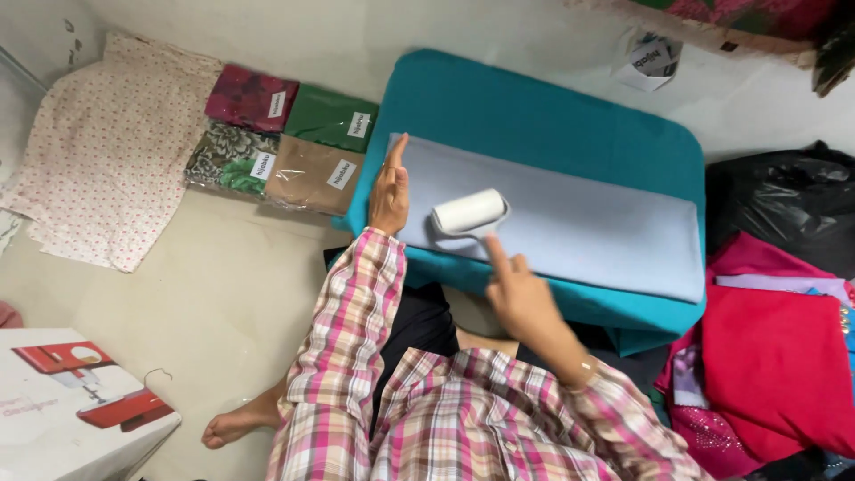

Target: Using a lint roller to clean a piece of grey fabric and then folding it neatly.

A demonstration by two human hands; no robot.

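Now, R hand (pixel 525 298) gripping lint roller (pixel 468 212), L hand (pixel 390 191) flat on grey cloth (pixel 588 227)

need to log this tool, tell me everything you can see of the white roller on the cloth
The lint roller has a white, paper-like cylinder on a pale bent handle. It lies on its side, slightly tilted, on the folded pale grey-blue cloth that covers a teal padded board. The right hand grips the handle, forefinger stretched along it. The left hand rests flat on the cloth beside it, apart.

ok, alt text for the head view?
A right hand runs a white lint roller over pale grey cloth on a teal board; the left hand lies flat on the cloth's edge. Packed fabrics lie on the floor.
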